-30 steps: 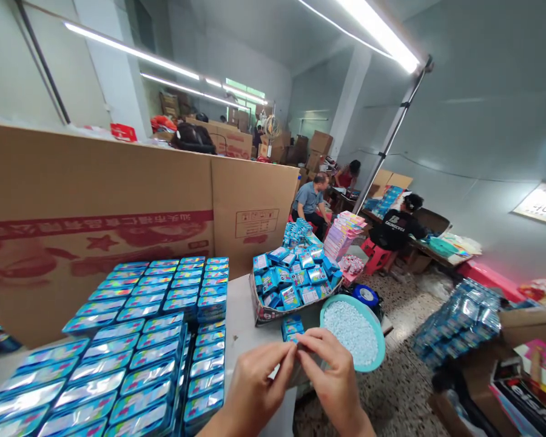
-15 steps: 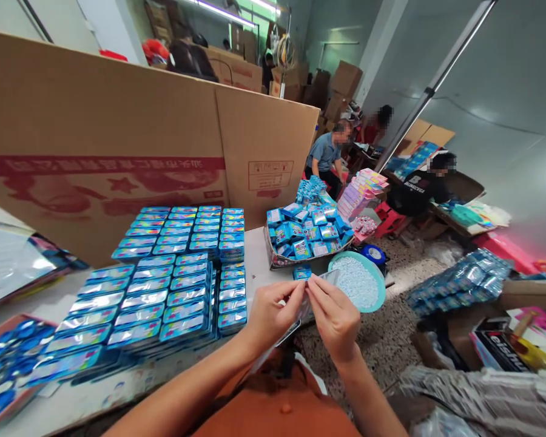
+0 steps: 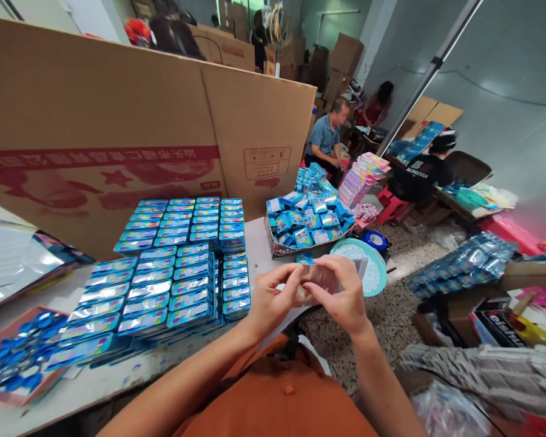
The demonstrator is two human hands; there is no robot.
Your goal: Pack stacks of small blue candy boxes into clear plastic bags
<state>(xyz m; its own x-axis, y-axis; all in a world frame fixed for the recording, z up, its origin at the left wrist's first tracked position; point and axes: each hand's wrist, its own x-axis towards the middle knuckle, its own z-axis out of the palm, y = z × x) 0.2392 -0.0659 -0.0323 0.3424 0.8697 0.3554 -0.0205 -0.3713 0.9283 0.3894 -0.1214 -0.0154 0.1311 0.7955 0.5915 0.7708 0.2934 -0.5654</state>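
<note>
My left hand (image 3: 273,300) and my right hand (image 3: 346,297) meet in front of my body, both closed on a clear plastic bag (image 3: 321,276). Fingers and thumbs pinch its near edge, while its far corner reaches out over a turquoise basin (image 3: 384,280). Small pale pellets (image 3: 368,273) fill that basin. Just beyond my hands, a shallow carton (image 3: 277,247) is heaped with small blue packets (image 3: 303,218). On the left, flat blue printed packs (image 3: 150,297) stand in tight rows of stacks on the table (image 3: 255,243).
A tall cardboard sheet (image 3: 164,109) walls off the table's far side. A pink tray (image 3: 40,388) of round blue pieces sits at lower left. Pink boxes (image 3: 364,173) rise behind the basin. Co-workers sit farther back. Blue wrapped bundles (image 3: 464,267) and cartons lie right.
My right hand has turned and spread along the plastic bag, so more of the bag shows between my hands. The whole view has tilted slightly downward.
</note>
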